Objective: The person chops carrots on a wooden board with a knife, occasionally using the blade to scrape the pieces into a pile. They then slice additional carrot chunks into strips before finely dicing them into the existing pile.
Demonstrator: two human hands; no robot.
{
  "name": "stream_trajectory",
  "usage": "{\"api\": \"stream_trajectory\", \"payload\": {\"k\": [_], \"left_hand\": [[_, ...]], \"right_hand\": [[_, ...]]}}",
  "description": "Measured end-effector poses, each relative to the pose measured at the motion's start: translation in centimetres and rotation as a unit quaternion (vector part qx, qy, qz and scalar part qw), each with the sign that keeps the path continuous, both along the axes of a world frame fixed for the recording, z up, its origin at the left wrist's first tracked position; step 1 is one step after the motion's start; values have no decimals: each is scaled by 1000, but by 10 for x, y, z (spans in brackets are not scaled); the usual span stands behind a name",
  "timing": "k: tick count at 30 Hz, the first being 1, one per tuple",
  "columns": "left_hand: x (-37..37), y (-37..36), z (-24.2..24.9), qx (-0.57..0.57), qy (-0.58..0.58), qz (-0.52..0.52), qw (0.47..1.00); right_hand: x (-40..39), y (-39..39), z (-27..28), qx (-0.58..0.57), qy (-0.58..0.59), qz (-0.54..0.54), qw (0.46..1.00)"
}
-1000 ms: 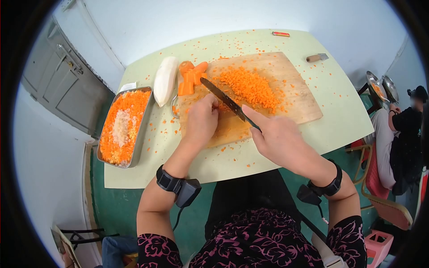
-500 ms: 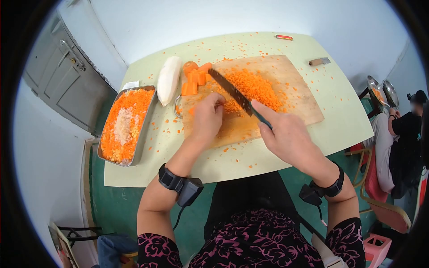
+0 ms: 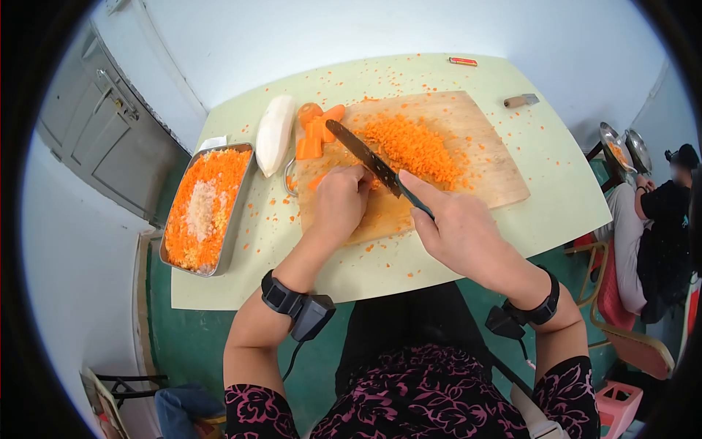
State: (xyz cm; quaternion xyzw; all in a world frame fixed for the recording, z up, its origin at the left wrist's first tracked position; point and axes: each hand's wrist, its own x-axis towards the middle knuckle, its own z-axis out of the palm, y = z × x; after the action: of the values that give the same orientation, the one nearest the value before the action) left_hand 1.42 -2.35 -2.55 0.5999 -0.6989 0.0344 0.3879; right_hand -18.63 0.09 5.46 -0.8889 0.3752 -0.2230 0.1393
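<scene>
My right hand point(image 3: 459, 233) is wrapped round the dark green handle of a kitchen knife point(image 3: 363, 155). Its dark blade slants up and left across the wooden cutting board point(image 3: 482, 132), close to the fingertips of my left hand point(image 3: 344, 201). Those fingers are curled down over a piece of carrot point(image 3: 316, 181), mostly hidden, with a bit of orange showing on either side of them. Beyond the blade lies a heap of finely chopped carrot point(image 3: 417, 150). Larger carrot chunks point(image 3: 311, 139) sit at the board's upper left corner.
Left of the board lies a long peeled white radish point(image 3: 275, 135). A metal tray point(image 3: 232, 233) holds chopped carrot with a pale mound on top. A wooden-handled tool point(image 3: 521, 101) and a small red object point(image 3: 463, 61) lie at the far side. Another person point(image 3: 662, 227) sits at right.
The knife has moved left and slightly toward me, nearer my left hand. My left hand has shifted slightly down, and the heap of chopped carrot is less covered by the blade.
</scene>
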Motion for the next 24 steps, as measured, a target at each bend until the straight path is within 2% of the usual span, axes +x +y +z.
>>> {"api": "stream_trajectory", "payload": {"k": [6, 9, 12, 15, 20, 24], "left_hand": [[-5, 10, 23, 110, 147, 35, 982], [16, 1, 27, 62, 121, 100, 986], [31, -5, 19, 46, 32, 125, 991], [28, -5, 4, -8, -94, 78, 992], [13, -5, 6, 32, -46, 7, 998], [3, -5, 5, 46, -20, -32, 998]], "right_hand": [[3, -3, -3, -12, 17, 4, 1000], [2, -2, 2, -7, 10, 3, 1000], [1, -2, -5, -15, 26, 8, 1000], [0, -3, -3, -9, 13, -5, 1000], [-9, -8, 7, -17, -32, -44, 998], [-12, -9, 6, -3, -21, -45, 999]]}}
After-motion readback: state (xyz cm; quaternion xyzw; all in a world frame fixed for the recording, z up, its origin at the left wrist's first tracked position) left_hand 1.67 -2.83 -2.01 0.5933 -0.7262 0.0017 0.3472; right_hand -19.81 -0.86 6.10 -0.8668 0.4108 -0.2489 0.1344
